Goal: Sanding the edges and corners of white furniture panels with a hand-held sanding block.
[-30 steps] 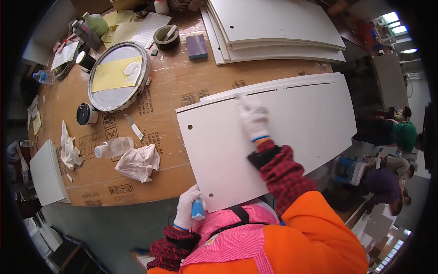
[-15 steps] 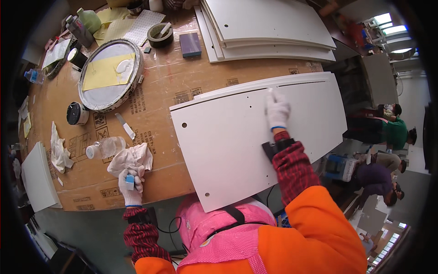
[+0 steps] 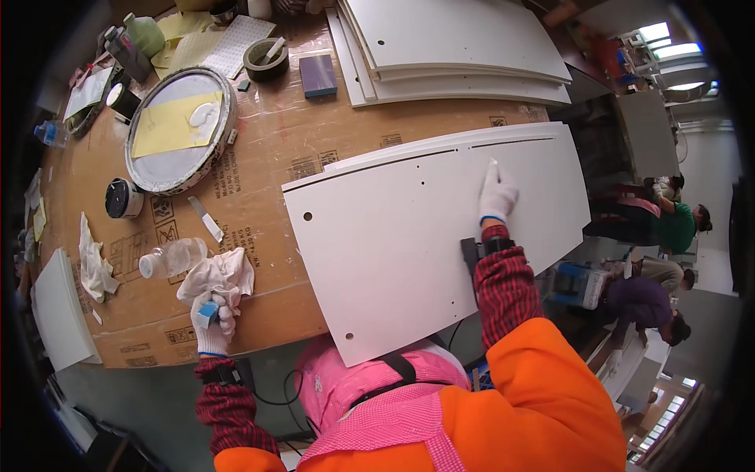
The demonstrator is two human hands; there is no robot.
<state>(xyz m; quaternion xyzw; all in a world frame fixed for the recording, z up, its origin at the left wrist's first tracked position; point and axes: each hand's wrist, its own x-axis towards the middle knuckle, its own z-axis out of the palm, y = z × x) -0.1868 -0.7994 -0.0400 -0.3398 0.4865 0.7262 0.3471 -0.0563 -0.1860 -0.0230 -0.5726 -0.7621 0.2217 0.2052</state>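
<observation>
My right hand (image 3: 498,197), in a white knit glove, rests over a white panel (image 3: 377,252) with its index finger stretched out and the other fingers curled loosely. The fingertip is below the narrow dark slot along the panel's far edge. Small round holes dot the panel, which lies on at least one similar board and overhangs the near table edge. At the left, my gloved left hand (image 3: 211,332) is closed around a small blue block (image 3: 207,314). Just beyond it is a crumpled white cloth (image 3: 220,277), touching the hand, with a clear plastic bottle (image 3: 174,258) lying beside it.
On the cardboard-covered table (image 3: 267,204) are a round bucket lid (image 3: 169,169), a putty knife (image 3: 206,220), a dark jar (image 3: 123,198), a tape roll (image 3: 266,60) and a purple-grey block (image 3: 318,76). More white panels (image 3: 464,39) are stacked beyond. People work at the right.
My right hand has slid to the right across the panel, and its index finger now shows stretched out. The left hand keeps the blue block, turned slightly. The whole view has shifted a little.
</observation>
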